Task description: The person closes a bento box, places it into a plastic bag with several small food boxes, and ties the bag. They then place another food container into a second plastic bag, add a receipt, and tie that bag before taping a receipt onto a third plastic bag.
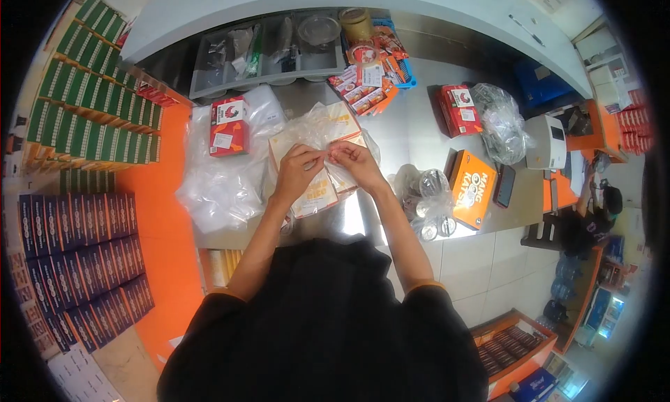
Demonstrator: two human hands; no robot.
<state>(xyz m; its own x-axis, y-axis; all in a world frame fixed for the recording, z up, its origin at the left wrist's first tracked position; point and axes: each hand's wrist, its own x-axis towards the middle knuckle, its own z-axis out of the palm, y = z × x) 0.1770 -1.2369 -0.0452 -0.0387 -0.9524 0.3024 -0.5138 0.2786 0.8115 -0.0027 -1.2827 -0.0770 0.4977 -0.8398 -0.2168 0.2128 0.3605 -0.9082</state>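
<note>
My left hand (300, 170) and my right hand (354, 165) meet over the counter, fingertips pinched close together on a clear plastic bag (315, 123). The bag is crumpled and spreads away from me. Under it lie white cartons (317, 201) with orange-yellow lettering, partly hidden by the plastic and my hands. What exactly sits between the fingertips is too small to make out. Left of my hands, a red and white box (229, 126) rests on a spread of clear plastic bags (220, 192).
A grey divided bin (269, 84) stands at the back beside orange sachets (363, 91). To the right are bagged clear cups (429, 199), an orange box (471, 189), a phone (505, 185) and a red box (458, 111). Stacked boxes (91, 116) line the left. Another person (593, 220) is at far right.
</note>
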